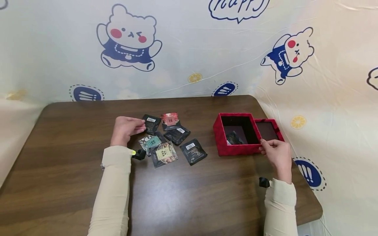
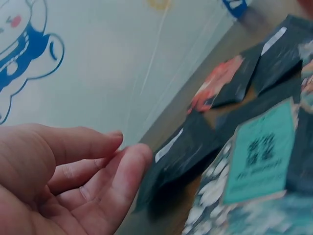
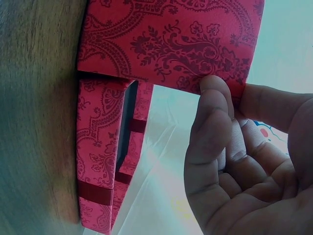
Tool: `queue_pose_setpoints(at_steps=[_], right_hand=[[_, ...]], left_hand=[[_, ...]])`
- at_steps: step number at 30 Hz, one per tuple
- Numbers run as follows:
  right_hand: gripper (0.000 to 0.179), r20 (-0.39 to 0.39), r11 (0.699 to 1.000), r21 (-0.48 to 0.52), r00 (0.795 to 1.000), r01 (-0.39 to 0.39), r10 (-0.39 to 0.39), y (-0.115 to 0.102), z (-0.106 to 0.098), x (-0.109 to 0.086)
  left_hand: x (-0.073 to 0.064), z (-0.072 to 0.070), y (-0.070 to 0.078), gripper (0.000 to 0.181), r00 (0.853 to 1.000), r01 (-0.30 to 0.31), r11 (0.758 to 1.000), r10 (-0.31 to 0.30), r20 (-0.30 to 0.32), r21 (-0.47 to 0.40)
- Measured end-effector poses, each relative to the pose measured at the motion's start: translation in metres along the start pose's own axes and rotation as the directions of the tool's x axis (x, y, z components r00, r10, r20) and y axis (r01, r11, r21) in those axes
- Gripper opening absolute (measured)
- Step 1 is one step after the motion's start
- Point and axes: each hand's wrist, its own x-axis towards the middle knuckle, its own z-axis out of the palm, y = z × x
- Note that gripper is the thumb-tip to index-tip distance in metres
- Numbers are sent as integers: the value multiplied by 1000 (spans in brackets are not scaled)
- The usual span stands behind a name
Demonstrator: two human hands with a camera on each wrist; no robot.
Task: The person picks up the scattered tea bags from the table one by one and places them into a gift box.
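Note:
My left hand [image 1: 125, 129] reaches to the left edge of a black packet [image 1: 151, 124] with a white barcode label. In the left wrist view, the thumb and index fingertips [image 2: 139, 159] come close together beside that packet, with nothing showing between them. At the right, my right hand [image 1: 278, 158] pinches the near right corner of a red patterned box [image 1: 236, 150] between thumb and index finger. The box stands open, with a few dark packets [image 1: 234, 138] inside. Its red lid [image 1: 278, 131] lies inner side up against the box's right side.
Around the left hand's packet lie a red-fronted packet [image 1: 170, 120], a teal-labelled packet [image 1: 152, 141], a cream-labelled packet [image 1: 164, 154] and black packets [image 1: 193, 151]. All are on the brown wooden table [image 1: 177, 203]. A printed cloth [image 1: 183, 42] hangs behind.

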Motion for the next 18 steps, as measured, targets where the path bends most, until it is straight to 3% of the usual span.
queue_pose_setpoints(at_steps=[9,14,18], right_hand=[[41,-2,1000,10,1000,-10,10,-1,0,-1],[42,3,1000,1,1000,-9,9,-2,-1,0],[43,7,1000,-2,1000,-16,16,-1,-1,0]], left_hand=[[4,-23,-4,38,992,85,991,-75,-104,102],[8,-26,-6,37,986,135,977,-116,-121,163],[13,-23,-7,35,985,148,980,-133,-110,134]])
